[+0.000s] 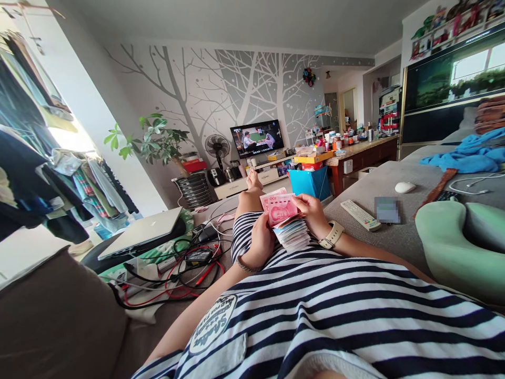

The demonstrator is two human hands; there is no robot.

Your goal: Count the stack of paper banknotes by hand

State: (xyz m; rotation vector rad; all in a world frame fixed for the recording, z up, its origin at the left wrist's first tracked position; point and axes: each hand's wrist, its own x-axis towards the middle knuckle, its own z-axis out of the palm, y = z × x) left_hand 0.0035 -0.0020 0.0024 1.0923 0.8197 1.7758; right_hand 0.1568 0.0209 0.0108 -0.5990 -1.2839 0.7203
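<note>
A thick stack of banknotes [290, 226] rests over my lap, pink notes on top and fanned edges below. My left hand [261, 239] grips the stack from the left side, fingers closed around it. My right hand [313, 210] pinches the top pink notes from the right, thumb on the upper edge. A watch sits on my right wrist and a bracelet on my left. I lie back in a striped shirt, legs stretched forward.
A remote control [360, 215] and a white mouse [404, 187] lie on the grey sofa to the right, beside a green cushion [453, 242]. A laptop [142, 231] and tangled cables [185, 268] sit at left. A television [257, 138] plays ahead.
</note>
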